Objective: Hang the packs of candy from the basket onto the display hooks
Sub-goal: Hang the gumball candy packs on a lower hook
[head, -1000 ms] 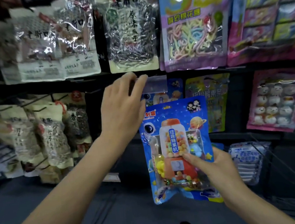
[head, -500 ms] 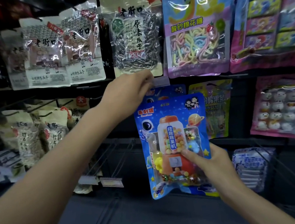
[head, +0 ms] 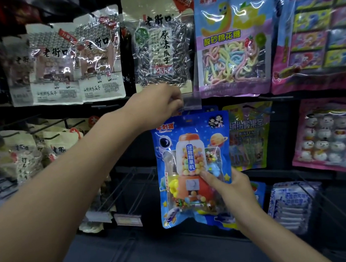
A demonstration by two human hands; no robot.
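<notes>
Blue candy pack hangs upright, long axis vertical, right hand pinching its lower right side, its top hole directly below the left hand, whose fingers are closed on the clear tag at the hook tip.

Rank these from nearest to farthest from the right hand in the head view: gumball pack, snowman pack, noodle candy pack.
1. gumball pack, held in the right hand.
2. snowman pack, off to its right.
3. noodle candy pack, up on the row above.
</notes>
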